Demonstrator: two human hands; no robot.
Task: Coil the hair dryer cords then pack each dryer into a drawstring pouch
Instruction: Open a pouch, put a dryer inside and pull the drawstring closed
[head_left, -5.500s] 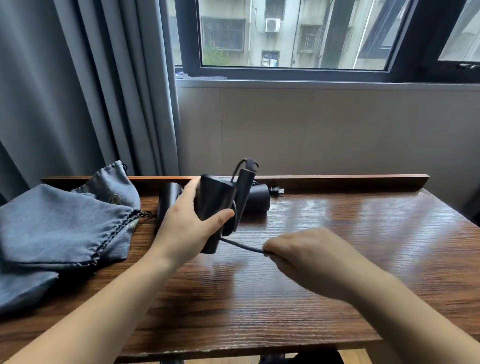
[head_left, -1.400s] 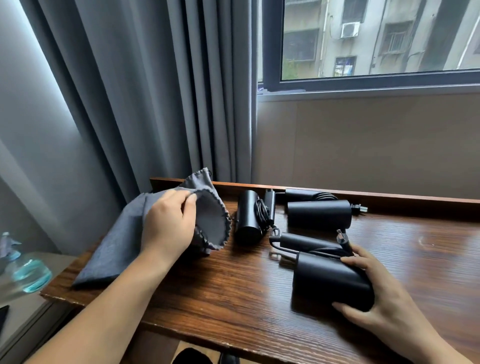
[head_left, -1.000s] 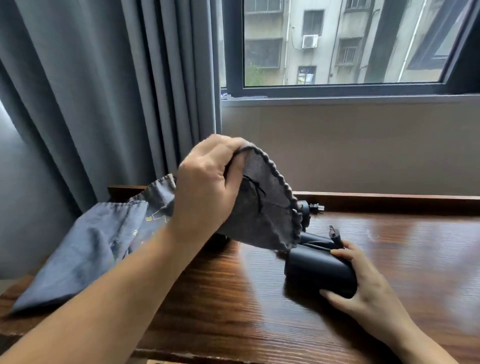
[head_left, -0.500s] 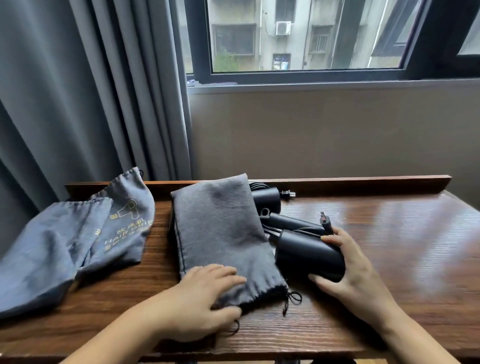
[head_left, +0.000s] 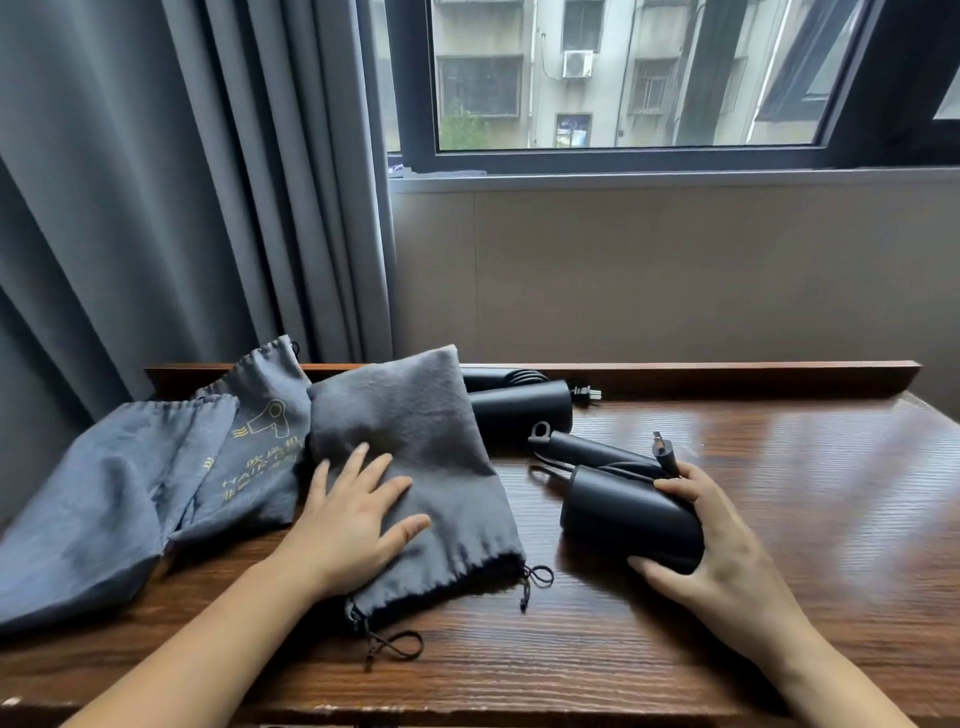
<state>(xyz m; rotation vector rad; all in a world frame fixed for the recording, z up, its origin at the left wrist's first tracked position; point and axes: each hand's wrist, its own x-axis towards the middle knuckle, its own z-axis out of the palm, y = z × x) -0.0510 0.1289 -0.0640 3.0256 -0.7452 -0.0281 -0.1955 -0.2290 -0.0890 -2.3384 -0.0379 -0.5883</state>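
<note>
A grey drawstring pouch (head_left: 441, 467) lies flat on the wooden table (head_left: 779, 519), its gathered mouth and cords toward me. My left hand (head_left: 358, 514) presses flat on it, fingers spread. To its right a black hair dryer (head_left: 623, 509) lies on its side with its cord wound around the folded handle and its plug sticking up. My right hand (head_left: 711, 551) grips the dryer's barrel. A second black hair dryer (head_left: 519, 410) with a coiled cord lies behind, by the table's raised back edge, partly hidden by the pouch.
Two more grey pouches lie at the left: one printed with a dryer logo (head_left: 260, 457), one plain (head_left: 93, 509) hanging over the table's left edge. A grey curtain (head_left: 182, 182) hangs behind them. The wall and window stand close behind the table.
The pouch was lifted from the left pile, swung over and laid flat in the middle. My left hand has slid up its cloth. My right hand kept holding the dryer.
</note>
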